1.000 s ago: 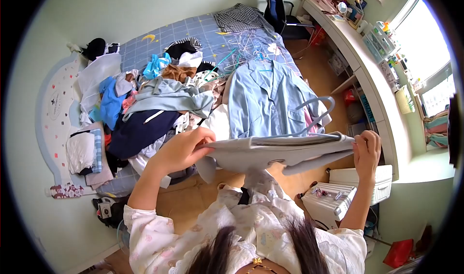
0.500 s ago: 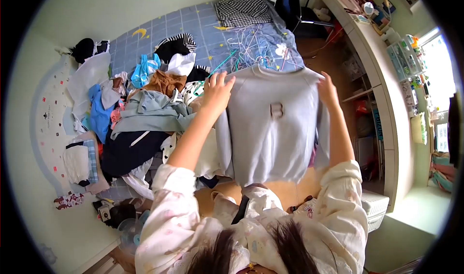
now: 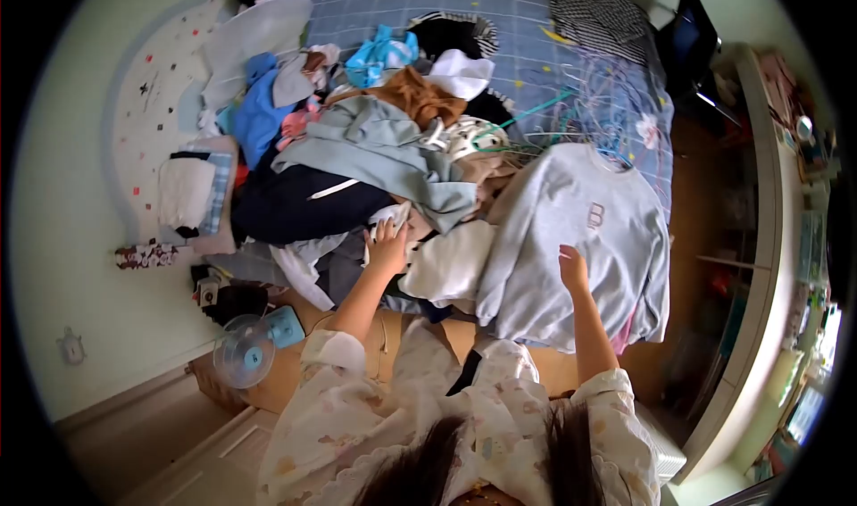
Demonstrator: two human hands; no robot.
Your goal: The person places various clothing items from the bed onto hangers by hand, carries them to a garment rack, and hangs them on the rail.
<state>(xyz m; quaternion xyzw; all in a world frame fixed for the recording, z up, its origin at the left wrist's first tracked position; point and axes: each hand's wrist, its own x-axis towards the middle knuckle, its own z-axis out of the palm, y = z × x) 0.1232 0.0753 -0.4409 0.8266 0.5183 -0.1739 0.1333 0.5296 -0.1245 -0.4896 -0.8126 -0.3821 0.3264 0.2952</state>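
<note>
A light grey sweatshirt [image 3: 580, 211] with a dark letter on its chest lies spread out, front up, at the right side of the bed. Over its lower middle is my right hand [image 3: 574, 269], loosely curled and holding nothing. My left hand [image 3: 386, 247] reaches to the near edge of a clothes pile, fingers stretched out on a white garment with dark patches. Beside that hand are a cream garment [image 3: 451, 265] and a navy garment [image 3: 303, 203] with a white drawstring. A grey-green garment [image 3: 375, 149] lies just beyond.
Tangled hangers [image 3: 598, 104] lie behind the sweatshirt, near a checked cloth [image 3: 598, 20]. A brown garment [image 3: 415, 95] and a blue one [image 3: 259, 113] are in the pile. A clear-bladed fan [image 3: 245, 352] stands at lower left; a long desk [image 3: 763, 265] runs along the right.
The sweatshirt, held up by both hands before, now lies on the bed, let go. My left hand has moved down to the pile, and my right hand has left the sweatshirt's shoulder. The view has shifted.
</note>
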